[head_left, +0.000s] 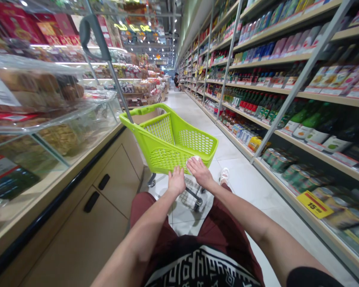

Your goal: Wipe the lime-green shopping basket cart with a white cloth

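Note:
A bright green plastic shopping cart [155,153] with perforated sides stands on the floor in front of me. A long grey handle [105,50] rises from its left end. My left hand [176,180] rests with its fingers against the lower edge of the cart's near side. Just to the right, my right hand [200,170] presses a crumpled white cloth or tissue [193,160] against the same side near the cart's right corner. The cart's basket looks empty. Below it, dark wheels [198,204] show on the tiles.
Shelves of bottles and cans [287,135] line the right, with a yellow price sign [314,204]. On the left stands a wooden counter [86,223] with packaged food [26,87] on top. Far down the aisle is a person [177,81].

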Motion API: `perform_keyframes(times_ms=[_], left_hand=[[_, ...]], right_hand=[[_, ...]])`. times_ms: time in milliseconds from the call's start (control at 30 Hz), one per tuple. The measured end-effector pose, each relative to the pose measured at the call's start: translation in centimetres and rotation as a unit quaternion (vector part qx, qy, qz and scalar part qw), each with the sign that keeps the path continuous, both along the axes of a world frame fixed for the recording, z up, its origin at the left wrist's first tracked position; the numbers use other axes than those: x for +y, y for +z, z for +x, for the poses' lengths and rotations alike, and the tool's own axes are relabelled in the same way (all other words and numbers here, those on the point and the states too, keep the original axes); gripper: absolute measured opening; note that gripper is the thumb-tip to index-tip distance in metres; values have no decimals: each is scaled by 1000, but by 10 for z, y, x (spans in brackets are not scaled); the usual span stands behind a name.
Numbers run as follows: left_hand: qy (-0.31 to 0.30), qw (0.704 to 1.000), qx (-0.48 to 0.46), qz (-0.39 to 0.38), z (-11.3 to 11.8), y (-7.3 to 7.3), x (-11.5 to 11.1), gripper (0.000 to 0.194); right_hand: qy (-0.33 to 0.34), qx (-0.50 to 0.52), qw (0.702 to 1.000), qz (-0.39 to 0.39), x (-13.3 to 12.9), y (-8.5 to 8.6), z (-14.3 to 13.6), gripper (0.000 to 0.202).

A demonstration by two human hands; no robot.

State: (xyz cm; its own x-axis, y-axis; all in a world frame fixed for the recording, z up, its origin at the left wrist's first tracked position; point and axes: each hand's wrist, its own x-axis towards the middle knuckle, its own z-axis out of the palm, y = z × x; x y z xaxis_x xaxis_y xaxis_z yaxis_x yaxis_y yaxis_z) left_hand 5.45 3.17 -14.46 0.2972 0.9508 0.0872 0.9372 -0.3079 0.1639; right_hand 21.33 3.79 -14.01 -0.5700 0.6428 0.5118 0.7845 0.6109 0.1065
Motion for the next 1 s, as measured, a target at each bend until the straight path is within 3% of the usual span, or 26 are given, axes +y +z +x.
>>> perform_keyframes(times_ms=[100, 267, 333, 400, 533, 600, 667, 800, 867, 933, 1000], left_hand=[[3, 1000, 11, 10, -4, 5, 3, 67], [-17, 997, 69, 27, -5, 12, 1, 65], [-17, 996, 83, 32, -7, 16, 3, 64], [-9, 995, 89, 36, -10, 21, 6, 64], [20, 995, 86, 52, -18, 32, 14, 65], [22, 994, 85, 58, -19, 36, 15, 65], [18, 995, 83, 60, -20, 37, 13, 64], [11, 995, 75, 64, -22, 34, 10, 62], [10, 995, 73, 60, -25, 32, 10, 63], [14, 996, 73, 52, -28, 31, 12, 64], [21, 996, 73, 42, -30, 32, 15, 64]], right_hand=[[-11, -7, 1000, 10, 12, 10, -4, 41], [-17, -97, 995, 9, 10, -26, 0, 35], [-10, -117, 993, 18, 8, -31, -1, 35], [5, -117, 992, 41, 10, -21, -6, 36], [14, -89, 992, 89, 25, 17, -19, 40], [-5, -87, 993, 85, 31, 23, -21, 40], [-21, -103, 992, 69, 31, 12, -19, 38], [-20, -157, 987, 34, 16, -30, -6, 32], [-8, -175, 984, 27, 11, -39, -3, 31], [6, -173, 984, 35, 12, -31, -5, 33], [20, -155, 986, 55, 20, -10, -14, 37]])
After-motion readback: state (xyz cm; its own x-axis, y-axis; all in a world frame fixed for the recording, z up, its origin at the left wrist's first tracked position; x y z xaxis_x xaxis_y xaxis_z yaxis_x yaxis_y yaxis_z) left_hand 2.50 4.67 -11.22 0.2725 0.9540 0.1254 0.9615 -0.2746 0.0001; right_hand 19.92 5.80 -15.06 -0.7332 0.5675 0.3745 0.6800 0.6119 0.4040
